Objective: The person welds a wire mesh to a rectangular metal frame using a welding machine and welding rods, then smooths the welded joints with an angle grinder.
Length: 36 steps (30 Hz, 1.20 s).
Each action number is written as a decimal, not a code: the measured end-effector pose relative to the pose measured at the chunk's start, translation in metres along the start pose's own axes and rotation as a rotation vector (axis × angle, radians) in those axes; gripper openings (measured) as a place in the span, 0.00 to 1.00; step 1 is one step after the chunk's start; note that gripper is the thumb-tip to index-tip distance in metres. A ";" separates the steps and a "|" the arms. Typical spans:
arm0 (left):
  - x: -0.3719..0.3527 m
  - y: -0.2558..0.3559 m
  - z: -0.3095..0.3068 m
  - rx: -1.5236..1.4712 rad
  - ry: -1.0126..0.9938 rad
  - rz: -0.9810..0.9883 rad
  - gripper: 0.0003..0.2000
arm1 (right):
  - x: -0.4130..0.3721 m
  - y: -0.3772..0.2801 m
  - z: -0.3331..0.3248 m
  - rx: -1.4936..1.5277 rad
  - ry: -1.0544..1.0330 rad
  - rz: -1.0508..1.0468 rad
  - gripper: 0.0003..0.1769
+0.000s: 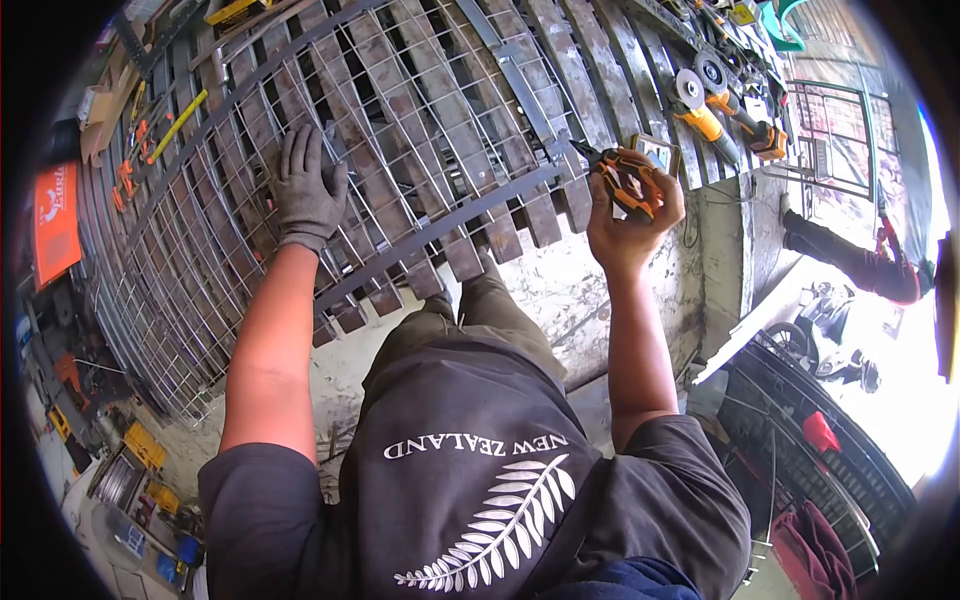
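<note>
My left hand, in a grey work glove, lies flat with its fingers stretched out on a wire mesh panel. My bare right hand is wrapped round the handles of orange-and-black pliers. The jaws of the pliers point left, close over the corner where flat metal bars meet. One flat bar runs along the near edge of the mesh, and another bar runs away from me on the right. Mesh and bars rest on a table of metal slats.
Two yellow angle grinders lie at the table's right end. On the left are a yellow strip, orange-handled tools and an orange sign. Another person is beyond on the right, near a motorbike.
</note>
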<state>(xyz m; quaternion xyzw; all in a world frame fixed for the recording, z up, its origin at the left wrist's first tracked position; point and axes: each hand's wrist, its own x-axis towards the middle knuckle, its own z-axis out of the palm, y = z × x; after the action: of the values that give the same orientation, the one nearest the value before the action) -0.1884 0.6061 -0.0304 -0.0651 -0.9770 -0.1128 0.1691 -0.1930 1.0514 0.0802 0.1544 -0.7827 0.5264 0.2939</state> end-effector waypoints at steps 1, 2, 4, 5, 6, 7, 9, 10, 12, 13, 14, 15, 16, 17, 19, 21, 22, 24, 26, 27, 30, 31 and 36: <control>-0.002 0.000 0.000 0.006 -0.009 0.000 0.35 | -0.009 0.006 -0.002 -0.126 -0.096 0.053 0.37; 0.000 0.002 0.000 0.010 -0.011 0.002 0.36 | -0.014 0.013 -0.004 -0.253 -0.188 0.100 0.38; 0.006 0.001 0.002 -0.011 0.004 0.002 0.36 | 0.003 0.009 -0.007 -0.238 -0.167 0.065 0.38; -0.001 0.001 0.000 -0.024 -0.009 0.000 0.36 | 0.004 0.004 -0.010 -0.214 -0.134 0.048 0.38; -0.003 -0.001 -0.001 -0.010 -0.009 0.003 0.36 | 0.007 0.001 -0.011 -0.192 -0.098 0.025 0.38; -0.001 -0.003 0.000 0.001 0.001 0.006 0.36 | 0.004 0.010 -0.005 -0.063 -0.028 0.044 0.37; 0.000 0.001 -0.001 0.016 0.014 0.019 0.34 | 0.011 0.016 -0.015 -0.304 -0.244 0.169 0.42; 0.002 0.002 0.000 0.008 0.014 0.022 0.35 | 0.019 0.011 -0.014 -0.285 -0.266 0.199 0.43; -0.001 0.000 0.002 0.015 0.015 0.012 0.35 | 0.051 0.014 -0.019 -0.387 -0.364 0.231 0.43; 0.000 0.000 0.000 -0.007 0.026 0.003 0.36 | 0.081 0.004 -0.017 -0.509 -0.402 0.145 0.42; -0.004 0.002 0.000 0.040 0.016 -0.013 0.37 | 0.103 0.003 -0.018 -0.639 -0.435 0.075 0.42; -0.006 0.004 -0.001 0.087 0.004 -0.025 0.37 | 0.115 0.014 -0.017 -0.679 -0.487 0.066 0.40; -0.006 0.006 -0.001 0.134 -0.009 -0.034 0.37 | 0.126 0.034 -0.015 -0.745 -0.544 0.096 0.42; -0.013 0.014 -0.004 0.147 -0.015 -0.059 0.37 | 0.139 0.045 -0.010 -0.842 -0.654 0.166 0.43; -0.032 0.051 -0.036 0.195 -0.117 -0.161 0.38 | 0.159 0.065 -0.001 -0.989 -0.838 0.192 0.44; -0.065 0.086 -0.069 0.167 -0.155 -0.134 0.37 | 0.168 0.096 0.016 -1.078 -0.977 0.100 0.45; -0.096 0.092 -0.068 0.137 -0.216 -0.159 0.36 | 0.168 0.123 0.023 -1.083 -1.014 0.025 0.44; -0.146 0.110 -0.083 0.109 -0.197 -0.181 0.34 | 0.171 0.149 0.036 -1.086 -1.084 0.014 0.40; -0.188 0.126 -0.105 0.149 -0.229 -0.290 0.36 | 0.171 0.172 0.047 -1.135 -1.105 0.006 0.30; -0.218 0.128 -0.107 0.165 -0.255 -0.372 0.36 | 0.173 0.175 0.051 -1.140 -1.113 0.054 0.27; -0.249 0.129 -0.120 0.207 -0.301 -0.505 0.36 | 0.174 0.206 0.057 -1.172 -1.115 0.133 0.22; -0.256 0.132 -0.127 0.219 -0.315 -0.526 0.36 | 0.176 0.208 0.054 -1.143 -1.131 0.163 0.22; -0.247 0.127 -0.129 0.213 -0.335 -0.556 0.37 | 0.166 0.155 0.031 -1.131 -1.069 0.085 0.28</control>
<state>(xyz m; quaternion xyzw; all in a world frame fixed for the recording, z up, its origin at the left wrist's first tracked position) 0.1045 0.6749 0.0278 0.2040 -0.9779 -0.0394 -0.0252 -0.4169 1.0962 0.0614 0.1836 -0.9729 -0.0878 -0.1095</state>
